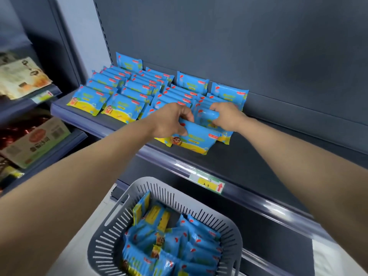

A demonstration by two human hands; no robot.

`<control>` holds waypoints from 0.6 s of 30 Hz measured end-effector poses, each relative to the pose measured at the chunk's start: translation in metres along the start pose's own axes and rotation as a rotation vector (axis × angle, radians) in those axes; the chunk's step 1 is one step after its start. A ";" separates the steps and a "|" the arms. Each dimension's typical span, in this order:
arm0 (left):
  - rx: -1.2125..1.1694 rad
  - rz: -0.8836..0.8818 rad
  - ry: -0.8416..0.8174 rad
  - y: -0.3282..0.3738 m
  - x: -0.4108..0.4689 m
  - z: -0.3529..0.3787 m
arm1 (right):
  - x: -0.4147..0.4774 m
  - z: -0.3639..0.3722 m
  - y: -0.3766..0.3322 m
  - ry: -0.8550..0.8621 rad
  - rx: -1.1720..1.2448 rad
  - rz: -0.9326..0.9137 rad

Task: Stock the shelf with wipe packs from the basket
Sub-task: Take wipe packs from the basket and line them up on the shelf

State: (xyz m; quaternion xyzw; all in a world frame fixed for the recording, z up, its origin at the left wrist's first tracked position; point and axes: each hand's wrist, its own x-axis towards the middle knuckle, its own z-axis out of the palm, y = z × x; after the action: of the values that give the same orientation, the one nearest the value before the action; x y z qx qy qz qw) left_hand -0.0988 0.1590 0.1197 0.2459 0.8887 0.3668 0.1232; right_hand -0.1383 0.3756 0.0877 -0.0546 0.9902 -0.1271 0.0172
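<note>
Blue and yellow wipe packs (pixel 127 90) stand in several leaning rows on the dark shelf (pixel 258 168). My left hand (pixel 171 120) grips the top edge of the front wipe pack (pixel 197 139) of the third row. My right hand (pixel 229 116) holds another wipe pack (pixel 207 116) just behind it, at the front of the fourth row. A grey slotted basket (pixel 179 198) below the shelf holds several more wipe packs (pixel 175 244) lying jumbled.
The shelf's right half lies bare up to its back panel. A price tag (pixel 208 183) sits on the shelf's front rail. Neighbouring shelves at the left carry a cardboard box (pixel 35 142) and paper-wrapped goods (pixel 22 78).
</note>
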 end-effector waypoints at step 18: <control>0.722 0.138 0.058 -0.006 0.063 0.045 | -0.066 -0.036 -0.004 0.233 0.116 0.064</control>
State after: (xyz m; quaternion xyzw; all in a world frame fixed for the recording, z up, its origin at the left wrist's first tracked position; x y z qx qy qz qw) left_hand -0.1361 0.2152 0.0819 0.3226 0.9453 0.0441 -0.0216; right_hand -0.0741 0.3885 0.1252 -0.0068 0.9777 -0.1892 -0.0907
